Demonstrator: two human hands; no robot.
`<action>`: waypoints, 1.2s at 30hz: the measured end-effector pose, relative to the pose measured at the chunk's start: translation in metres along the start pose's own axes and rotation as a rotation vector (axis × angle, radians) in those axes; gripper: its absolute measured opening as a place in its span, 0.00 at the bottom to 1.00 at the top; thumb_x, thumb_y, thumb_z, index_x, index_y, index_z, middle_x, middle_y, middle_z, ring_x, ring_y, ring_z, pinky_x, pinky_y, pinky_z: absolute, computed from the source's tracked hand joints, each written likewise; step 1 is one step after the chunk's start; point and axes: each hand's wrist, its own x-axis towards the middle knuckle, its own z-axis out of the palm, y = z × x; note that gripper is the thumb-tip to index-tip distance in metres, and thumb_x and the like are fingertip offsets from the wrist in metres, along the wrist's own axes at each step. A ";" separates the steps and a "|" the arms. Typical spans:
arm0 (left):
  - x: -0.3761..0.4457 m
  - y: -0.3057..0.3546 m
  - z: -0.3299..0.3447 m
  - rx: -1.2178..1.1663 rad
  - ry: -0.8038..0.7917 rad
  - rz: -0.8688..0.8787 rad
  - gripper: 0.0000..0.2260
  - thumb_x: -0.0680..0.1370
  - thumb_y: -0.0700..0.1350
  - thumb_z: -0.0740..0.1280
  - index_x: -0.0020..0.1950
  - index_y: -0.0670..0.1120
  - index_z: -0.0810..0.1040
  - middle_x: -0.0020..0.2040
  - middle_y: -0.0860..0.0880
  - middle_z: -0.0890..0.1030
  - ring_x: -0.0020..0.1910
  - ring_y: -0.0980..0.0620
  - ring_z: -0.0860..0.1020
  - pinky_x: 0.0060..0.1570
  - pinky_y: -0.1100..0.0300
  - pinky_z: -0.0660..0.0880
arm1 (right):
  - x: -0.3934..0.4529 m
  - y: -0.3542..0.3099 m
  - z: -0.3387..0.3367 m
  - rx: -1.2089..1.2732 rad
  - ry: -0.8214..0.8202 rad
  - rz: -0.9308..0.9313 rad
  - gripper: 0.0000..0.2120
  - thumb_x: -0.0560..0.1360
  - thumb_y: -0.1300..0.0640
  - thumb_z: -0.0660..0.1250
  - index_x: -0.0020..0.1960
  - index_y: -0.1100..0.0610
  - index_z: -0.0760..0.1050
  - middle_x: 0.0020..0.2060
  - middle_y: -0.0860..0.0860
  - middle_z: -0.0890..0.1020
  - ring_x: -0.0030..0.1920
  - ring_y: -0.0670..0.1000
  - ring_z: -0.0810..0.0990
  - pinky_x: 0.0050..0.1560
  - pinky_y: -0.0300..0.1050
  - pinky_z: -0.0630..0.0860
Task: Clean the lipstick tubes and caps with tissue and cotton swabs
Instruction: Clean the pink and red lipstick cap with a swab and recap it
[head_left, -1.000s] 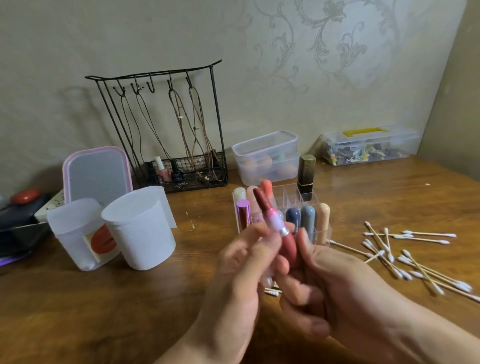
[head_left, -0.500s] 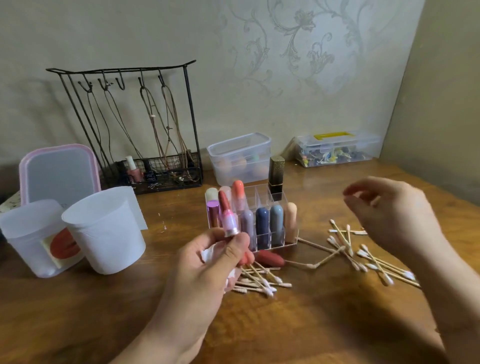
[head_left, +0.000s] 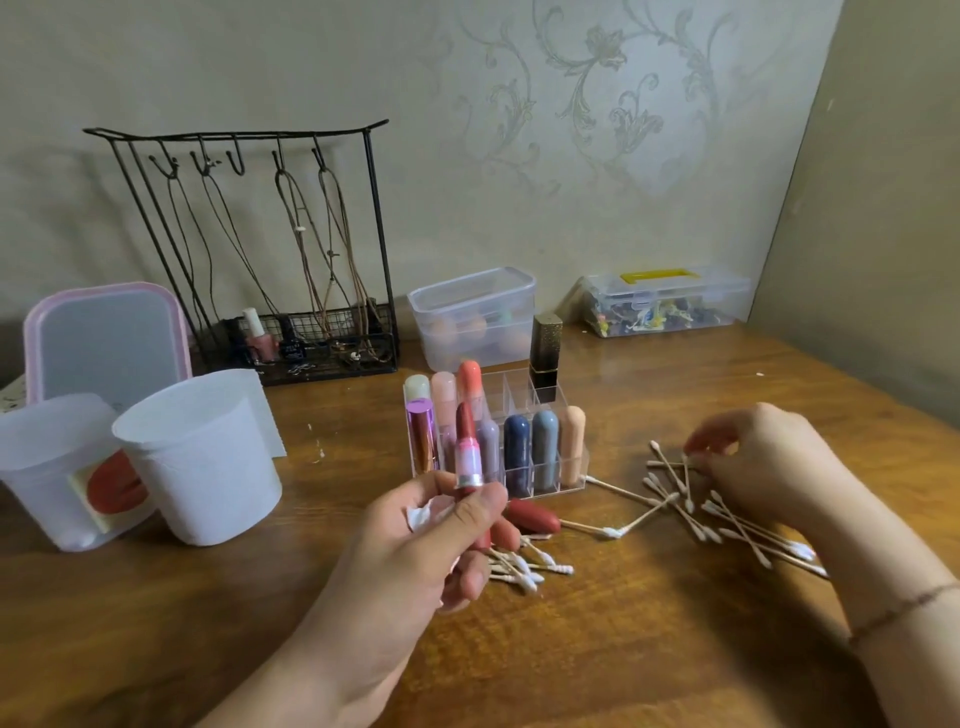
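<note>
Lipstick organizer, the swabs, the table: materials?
Lipstick organizer: clear hard plastic, likely acrylic; dividers show through its walls. Cotton swabs: pale stems, wood or paper, unclear; fluffy white tips. Table: wood or wood veneer, brown grain with a sheen.

A wooden table (head_left: 649, 623) stands against a wall (head_left: 363, 78) papered with pale floral scrolls; a plain panel (head_left: 883, 208) rises at right.

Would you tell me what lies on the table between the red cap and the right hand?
In the head view, cotton swabs lie between the red cap and the right hand.
</note>
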 end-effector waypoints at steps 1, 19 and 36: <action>0.000 0.000 0.000 0.016 -0.015 0.002 0.16 0.71 0.51 0.70 0.54 0.44 0.77 0.41 0.40 0.82 0.28 0.53 0.70 0.26 0.63 0.64 | -0.002 -0.003 0.001 -0.002 0.033 0.008 0.03 0.75 0.50 0.70 0.42 0.44 0.79 0.41 0.46 0.80 0.41 0.49 0.77 0.40 0.43 0.76; -0.003 0.001 0.000 0.058 -0.051 0.021 0.11 0.73 0.50 0.70 0.50 0.45 0.78 0.38 0.43 0.81 0.29 0.52 0.70 0.29 0.59 0.63 | -0.025 -0.033 0.001 0.747 0.013 -0.188 0.09 0.80 0.52 0.63 0.46 0.56 0.78 0.32 0.54 0.84 0.29 0.55 0.79 0.27 0.42 0.70; -0.007 0.004 0.002 0.130 -0.109 0.075 0.07 0.72 0.52 0.68 0.45 0.52 0.83 0.34 0.44 0.75 0.29 0.53 0.69 0.27 0.63 0.64 | -0.082 -0.075 0.029 0.970 -0.074 -0.840 0.04 0.76 0.51 0.70 0.48 0.50 0.82 0.38 0.47 0.84 0.37 0.46 0.83 0.39 0.40 0.79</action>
